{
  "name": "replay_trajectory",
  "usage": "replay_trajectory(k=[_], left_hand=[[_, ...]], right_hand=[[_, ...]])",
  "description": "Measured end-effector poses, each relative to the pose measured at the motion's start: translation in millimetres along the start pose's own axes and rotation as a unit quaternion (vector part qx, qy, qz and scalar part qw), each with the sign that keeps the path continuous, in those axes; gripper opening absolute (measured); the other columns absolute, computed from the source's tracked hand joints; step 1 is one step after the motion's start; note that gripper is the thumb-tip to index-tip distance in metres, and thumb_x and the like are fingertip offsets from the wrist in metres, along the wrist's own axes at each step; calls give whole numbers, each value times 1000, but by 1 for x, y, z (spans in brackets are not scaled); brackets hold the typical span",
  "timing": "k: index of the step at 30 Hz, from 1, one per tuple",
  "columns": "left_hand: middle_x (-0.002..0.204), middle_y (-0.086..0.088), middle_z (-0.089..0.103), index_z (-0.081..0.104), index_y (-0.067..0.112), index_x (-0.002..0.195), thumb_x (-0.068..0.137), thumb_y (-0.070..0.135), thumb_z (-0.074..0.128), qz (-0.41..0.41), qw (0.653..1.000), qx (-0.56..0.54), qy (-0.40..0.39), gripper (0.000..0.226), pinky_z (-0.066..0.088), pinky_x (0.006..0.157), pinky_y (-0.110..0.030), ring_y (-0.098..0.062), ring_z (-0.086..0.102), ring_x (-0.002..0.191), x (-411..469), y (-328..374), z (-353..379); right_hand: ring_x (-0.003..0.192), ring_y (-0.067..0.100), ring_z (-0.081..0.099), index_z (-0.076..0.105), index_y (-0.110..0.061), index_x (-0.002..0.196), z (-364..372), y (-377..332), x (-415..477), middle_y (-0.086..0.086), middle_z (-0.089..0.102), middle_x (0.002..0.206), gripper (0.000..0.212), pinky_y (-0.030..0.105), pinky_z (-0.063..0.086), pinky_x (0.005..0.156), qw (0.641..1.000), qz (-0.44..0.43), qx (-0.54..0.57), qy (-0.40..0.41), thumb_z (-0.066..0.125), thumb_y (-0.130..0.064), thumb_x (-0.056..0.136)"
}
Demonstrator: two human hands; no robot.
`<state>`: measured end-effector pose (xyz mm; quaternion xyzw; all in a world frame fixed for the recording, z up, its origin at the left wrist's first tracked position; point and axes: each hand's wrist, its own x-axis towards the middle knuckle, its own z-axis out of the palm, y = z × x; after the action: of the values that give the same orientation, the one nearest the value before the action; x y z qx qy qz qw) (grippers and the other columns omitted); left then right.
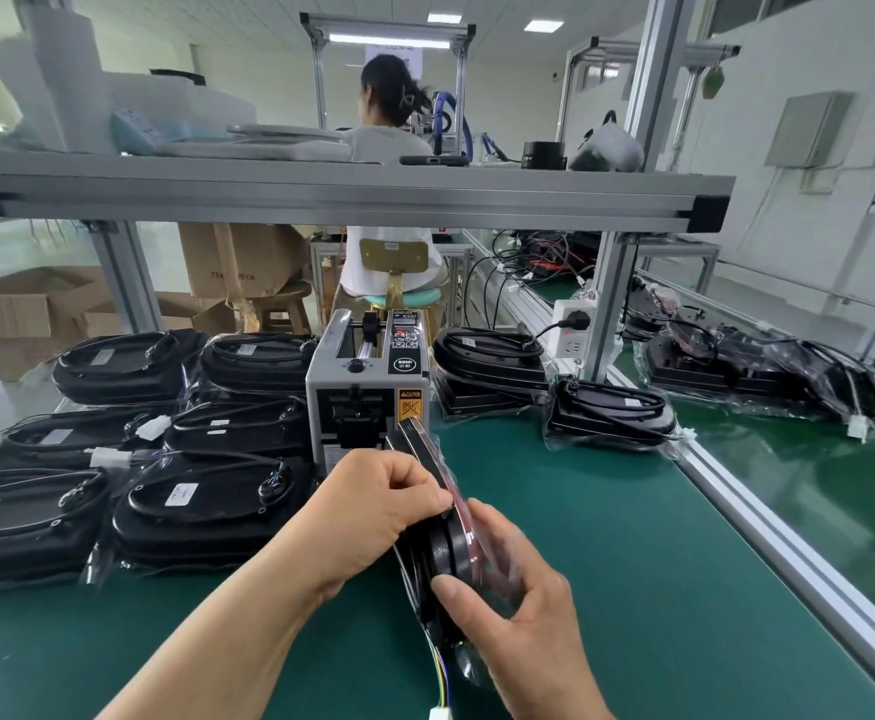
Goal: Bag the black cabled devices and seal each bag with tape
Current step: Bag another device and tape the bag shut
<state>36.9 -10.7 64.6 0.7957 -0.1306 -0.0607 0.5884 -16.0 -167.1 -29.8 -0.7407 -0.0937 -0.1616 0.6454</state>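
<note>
We close the bag (471,537) over one black cabled device (448,556).
Our left hand (378,506) pinches its flap and our right hand (518,605) curls round the device; next, we judge, comes tape from the tape dispenser (367,392).

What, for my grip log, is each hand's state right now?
Left hand: holding the bagged device.
Right hand: holding the same bagged device.

Matt green mat (632,537); glossy, crinkled clear plastic bags (98,557) over smooth black plastic devices (206,517); brushed aluminium frame (321,192); grey painted metal dispenser (321,387); brown cardboard boxes (9,314); wooden stool (282,298).
</note>
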Motion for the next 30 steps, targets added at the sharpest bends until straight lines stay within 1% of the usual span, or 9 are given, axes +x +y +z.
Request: replay_trajectory(k=[3, 7, 11, 14, 17, 20, 22, 25, 30], left_hand=[[62, 10, 66, 70, 20, 64, 84, 21, 76, 2, 1000, 5, 10, 20, 43, 56, -9, 2, 58, 56, 0, -1, 1], [65, 9, 68, 71, 19, 67, 84, 21, 76, 3, 1000, 18, 19, 18, 45, 58, -10, 1, 60, 59, 1, -2, 2], [63, 8, 66, 69, 18, 66, 83, 21, 76, 5, 999, 24, 26, 19, 44, 57, -10, 0, 58, 58, 1, -3, 2], [61, 9, 65, 69, 17, 65, 83, 20, 76, 5, 999, 22, 27, 19, 43, 56, -8, 2, 57, 57, 0, -4, 2], [61, 10, 65, 69, 18, 65, 83, 20, 76, 5, 999, 25, 30, 19, 43, 56, -8, 2, 57, 57, 0, -4, 3], [62, 9, 66, 70, 17, 66, 81, 22, 77, 7, 999, 32, 36, 18, 43, 56, -9, 2, 57, 57, 0, -3, 4], [64, 9, 67, 70, 16, 67, 81, 23, 77, 7, 998, 38, 40, 17, 44, 57, -9, 2, 58, 59, 0, -2, 4], [65, 7, 68, 70, 15, 67, 81, 22, 77, 8, 998, 41, 44, 17, 45, 58, -10, 1, 59, 60, 0, -1, 5], [62, 6, 64, 70, 17, 68, 81, 22, 77, 15, 997, 58, 54, 16, 45, 56, -12, -2, 54, 56, 1, -2, 7]], right_hand=[[113, 3, 66, 57, -36, 131, 0, 0, 0, -24, 69, 119, 67, 28, 50, 100, 1000, -1, 1, -2, 77, -49, 69], [119, 4, 63, 59, -33, 132, -1, -2, 1, -18, 69, 124, 59, 30, 50, 103, 1000, -5, 7, 6, 68, -51, 77], [124, -2, 58, 62, -35, 130, 0, -2, 2, -25, 66, 126, 44, 21, 46, 103, 999, -17, -1, 30, 47, -52, 92], [124, 3, 59, 65, -39, 127, 1, -4, 1, -20, 68, 126, 49, 29, 48, 105, 999, -2, 9, 37, 37, -60, 93], [121, 6, 62, 68, -47, 120, 1, -8, 0, -17, 69, 123, 36, 25, 48, 100, 997, -34, 3, 68, 48, -53, 90], [112, 18, 67, 68, -40, 115, 1, -8, -1, -8, 71, 119, 36, 35, 54, 94, 995, -58, 9, 81, 68, -45, 80], [102, 18, 71, 69, -37, 109, 3, -10, -1, -10, 70, 115, 35, 28, 58, 84, 994, -76, -3, 84, 75, -40, 74], [93, 15, 73, 70, -36, 103, 3, -14, -1, -11, 70, 111, 31, 20, 58, 77, 993, -83, 13, 82, 77, -36, 73], [93, 18, 73, 70, -36, 103, 2, -16, -2, -10, 70, 112, 31, 20, 58, 78, 994, -71, 28, 77, 77, -37, 73]])
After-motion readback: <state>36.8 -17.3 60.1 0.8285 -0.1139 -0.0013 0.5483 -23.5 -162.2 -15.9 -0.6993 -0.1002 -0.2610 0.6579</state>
